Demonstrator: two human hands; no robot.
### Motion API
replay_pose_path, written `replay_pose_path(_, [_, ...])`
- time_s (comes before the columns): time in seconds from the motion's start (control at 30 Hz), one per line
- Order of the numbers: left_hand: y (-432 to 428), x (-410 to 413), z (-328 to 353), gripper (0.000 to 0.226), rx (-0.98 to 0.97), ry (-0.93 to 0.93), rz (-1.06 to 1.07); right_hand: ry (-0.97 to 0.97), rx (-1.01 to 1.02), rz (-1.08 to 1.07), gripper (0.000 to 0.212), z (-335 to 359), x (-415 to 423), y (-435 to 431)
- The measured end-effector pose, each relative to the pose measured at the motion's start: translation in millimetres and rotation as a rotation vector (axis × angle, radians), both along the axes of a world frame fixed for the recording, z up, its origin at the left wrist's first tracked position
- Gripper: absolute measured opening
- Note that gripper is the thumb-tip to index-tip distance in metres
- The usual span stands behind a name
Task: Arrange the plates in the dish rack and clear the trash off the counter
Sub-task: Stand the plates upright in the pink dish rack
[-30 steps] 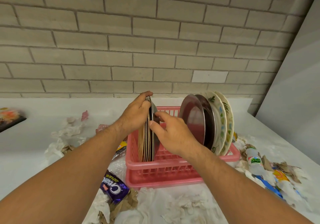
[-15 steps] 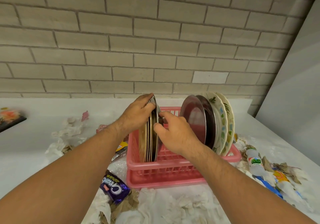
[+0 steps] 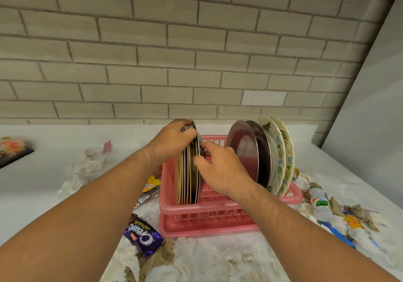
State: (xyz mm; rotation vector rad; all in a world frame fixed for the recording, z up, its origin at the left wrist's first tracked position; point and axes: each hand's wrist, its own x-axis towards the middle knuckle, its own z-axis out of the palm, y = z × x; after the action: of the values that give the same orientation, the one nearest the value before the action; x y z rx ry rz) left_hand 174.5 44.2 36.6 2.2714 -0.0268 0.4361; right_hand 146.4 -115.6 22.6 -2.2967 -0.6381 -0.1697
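**A:** What am I working with, biggest first?

**B:** The white counter [image 3: 32, 183] is strewn with crumpled tissues [image 3: 218, 260]. In the middle of it stands the pink dish rack [image 3: 207, 218]. A stack of plates [image 3: 187, 177] stands upright on edge at the rack's left end. At the right end, metal plates [image 3: 242, 148] and floral plates [image 3: 279, 159] lean to the right.

**A:** How will that stack handle?

**B:** Heavy as a bunch, I'd judge, and stiff, with smooth rims that will slide on one another. Take it by the upper rims, where you can steady the whole lot. Then part off one plate at a time.

**A:** And my hands?

**B:** Both your forearms reach forward, the right one across the rack's front wall. Your left hand [image 3: 172, 142] caps the top of the stack, its fingers [image 3: 187, 126] curled over the rims and clamped on them. Your right hand [image 3: 220, 168] comes in from the right. Its thumb and forefinger look pinched on the rim of the stack's rightmost plate.
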Motion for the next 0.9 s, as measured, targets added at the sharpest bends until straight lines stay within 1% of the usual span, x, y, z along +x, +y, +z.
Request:
replay_pose_path(0.07, [0.8,1.2,-3.8,0.043,0.097,-0.023,0.016,-0.062,-0.047,-0.024,0.023,4.5,2.1,-0.7])
replay_pose_path(0.1, [0.6,1.7,-5.8,0.043,0.106,-0.033,0.003,-0.086,-0.062,-0.031,0.023,6.7,3.3,-1.1])
replay_pose_path(0.2, [-1.2,2.2,-9.4,0.038,0.049,-0.035,-0.039,-0.106,-0.078,-0.016,0.022,10.2,5.0,-2.0])
replay_pose_path(0.3, [0.0,2.3,-9.6,0.037,0.062,-0.069,-0.045,-0.074,-0.058,0.007,0.02,10.7,3.1,-1.8])
replay_pose_path(0.47, [3.2,2.1,-8.6,0.048,0.054,-0.024,-0.017,-0.014,0.004,0.017,0.02,10.4,-0.6,-3.0])
replay_pose_path(0.53, [3.2,1.3,-6.3,0.052,0.037,-0.003,-0.014,-0.018,0.001,0.017,0.021,9.8,-1.9,-4.2])
replay_pose_path(0.63, [1.0,1.2,-0.8,0.066,-0.025,0.062,-0.004,-0.023,-0.024,0.014,0.02,10.1,-3.4,-4.5])
replay_pose_path(0.67, [0.1,1.9,0.4,0.064,-0.042,0.073,0.007,-0.03,-0.039,0.0,0.02,10.8,-3.1,-4.3])
replay_pose_path(0.77, [-1.5,2.8,0.7,0.047,-0.042,0.038,0.025,-0.084,-0.121,-0.07,0.023,17.0,1.0,-4.6])
replay_pose_path(0.83, [-2.5,1.4,-0.2,0.039,0.017,-0.003,0.011,-0.13,-0.216,-0.15,0.022,27.0,7.2,-7.3])
replay_pose_path(0.9, [-2.1,0.6,-2.4,0.038,0.084,-0.026,0.01,-0.229,-0.342,-0.238,0.021,40.5,16.2,-11.3])
